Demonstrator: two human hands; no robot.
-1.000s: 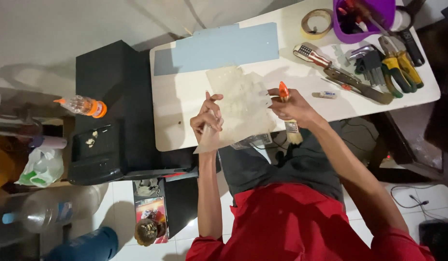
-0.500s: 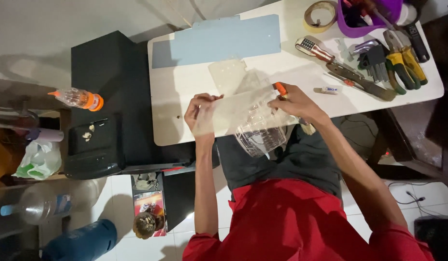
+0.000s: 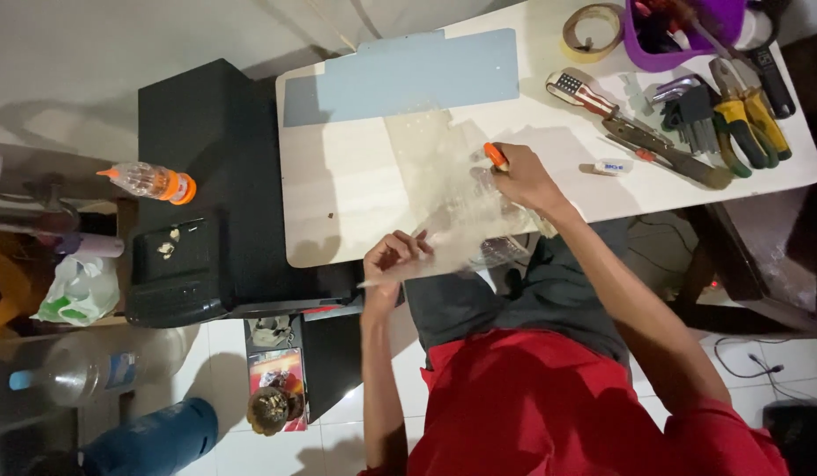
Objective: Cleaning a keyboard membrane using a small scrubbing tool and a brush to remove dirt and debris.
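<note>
**Thin clear sheet held at two edges**

A clear plastic sheet is pinched over the table edge by the left hand. An orange-tipped tool is gripped above by the right hand. Light, floppy and slippery handling is judged; edge holds suit it.

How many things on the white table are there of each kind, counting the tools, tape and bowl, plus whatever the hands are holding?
Clear plastic sheet, gripped by left hand: 1
Orange-tipped tool in right hand: 1
Pale blue panel: 1
Tape roll: 1
Purple bowl: 1
Yellow-handled pliers: 2
Hex key set: 1
Striped-handle knife: 1
Small white item: 1
Total: 10
</note>
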